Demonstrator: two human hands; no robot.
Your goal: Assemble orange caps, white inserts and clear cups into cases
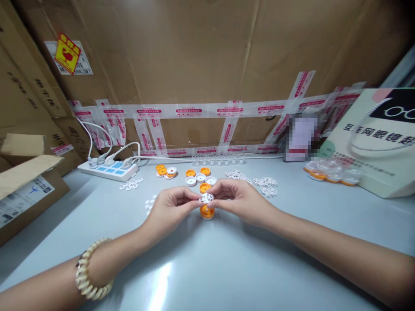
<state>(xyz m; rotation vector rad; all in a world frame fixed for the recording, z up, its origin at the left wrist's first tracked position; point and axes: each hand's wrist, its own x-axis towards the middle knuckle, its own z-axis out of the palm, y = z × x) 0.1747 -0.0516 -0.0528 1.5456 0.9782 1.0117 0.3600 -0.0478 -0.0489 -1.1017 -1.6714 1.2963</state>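
Between the fingertips of both hands is a small white perforated disc. My left hand pinches its left side, and my right hand pinches its right side. Just below the disc stands an orange round cup with a clear casing; whether the disc touches it I cannot tell. Behind the fingers lies an orange ring-shaped cap. Farther back are white caps and more orange caps. Small white round pieces lie beside my left hand, partly hidden by it.
White perforated pieces lie right of centre. Clear cups line the back near a cardboard box. At left are a power strip, an orange and white cap pile and an open carton. A paper bag stands right.
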